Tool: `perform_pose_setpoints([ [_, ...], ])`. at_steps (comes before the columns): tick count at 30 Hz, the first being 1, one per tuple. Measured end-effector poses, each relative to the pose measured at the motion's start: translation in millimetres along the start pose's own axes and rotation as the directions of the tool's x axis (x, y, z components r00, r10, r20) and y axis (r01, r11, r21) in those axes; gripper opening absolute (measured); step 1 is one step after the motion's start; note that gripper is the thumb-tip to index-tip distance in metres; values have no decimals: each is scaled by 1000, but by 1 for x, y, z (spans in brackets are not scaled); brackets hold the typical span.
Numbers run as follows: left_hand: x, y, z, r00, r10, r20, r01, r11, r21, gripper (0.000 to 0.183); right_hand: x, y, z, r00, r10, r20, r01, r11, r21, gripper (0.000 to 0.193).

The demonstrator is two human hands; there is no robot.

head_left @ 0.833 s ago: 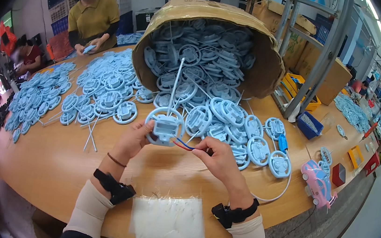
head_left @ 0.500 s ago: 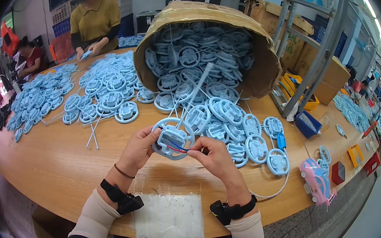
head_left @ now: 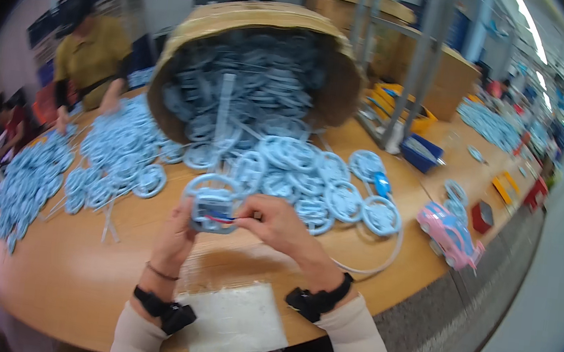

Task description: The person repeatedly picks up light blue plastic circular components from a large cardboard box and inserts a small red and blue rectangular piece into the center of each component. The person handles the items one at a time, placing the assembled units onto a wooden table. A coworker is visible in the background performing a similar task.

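Over the table in front of me, my left hand [head_left: 177, 231] grips a light-blue toy steering wheel [head_left: 211, 203] by its left side. A square recess in its hub faces me, with red and blue wires [head_left: 223, 220] coming out. My right hand [head_left: 276, 223] is at the right of the wheel, thumb and fingers pinched on the wire ends. Blur hides the exact tips. A pale stick [head_left: 225, 103] rises behind the held wheel. Just beyond lie several loose wheels of the same kind [head_left: 343, 201].
A big cardboard box [head_left: 346, 51] lies on its side, full of blue wheels. More wheels are heaped at left [head_left: 116, 133], near a co-worker [head_left: 94, 50]. A pink toy car [head_left: 448, 233], a blue bin [head_left: 420, 154] and a metal rack [head_left: 415, 73] stand at right. A whitish sheet [head_left: 234, 320] lies near me.
The whole view has swung, so the scene sits further left and is blurred. My hands still hold the wheel and wires; the wheel looks tipped more upright.
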State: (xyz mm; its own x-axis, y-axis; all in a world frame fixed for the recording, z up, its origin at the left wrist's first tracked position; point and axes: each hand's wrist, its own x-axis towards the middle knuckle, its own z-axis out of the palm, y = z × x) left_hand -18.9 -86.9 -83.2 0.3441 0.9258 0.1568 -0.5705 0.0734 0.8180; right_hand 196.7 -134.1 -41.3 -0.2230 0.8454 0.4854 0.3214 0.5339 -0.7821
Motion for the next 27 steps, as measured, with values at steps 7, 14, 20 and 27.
perform_pose_setpoints([
  [7, -14, 17, 24, 991, -134, 29, 134, 991, -2, 43, 3, 1, 4, 1000, -20, 5, 20, 997, 74, 12],
  [14, -9, 3, -2, 992, -112, 59, 114, 993, -19, 42, -1, 1, 15, 998, 56, 9, -56, 998, -10, 12],
  [20, 21, 41, -107, 869, 250, -428, -277, 961, 1, 46, 3, 11, 14, 994, -11, -106, 9, 1000, -17, 12],
  [27, 125, 73, -104, 929, -262, -262, 318, 927, 199, 63, 5, 7, -27, 935, 118, -334, -87, 991, 106, 11],
])
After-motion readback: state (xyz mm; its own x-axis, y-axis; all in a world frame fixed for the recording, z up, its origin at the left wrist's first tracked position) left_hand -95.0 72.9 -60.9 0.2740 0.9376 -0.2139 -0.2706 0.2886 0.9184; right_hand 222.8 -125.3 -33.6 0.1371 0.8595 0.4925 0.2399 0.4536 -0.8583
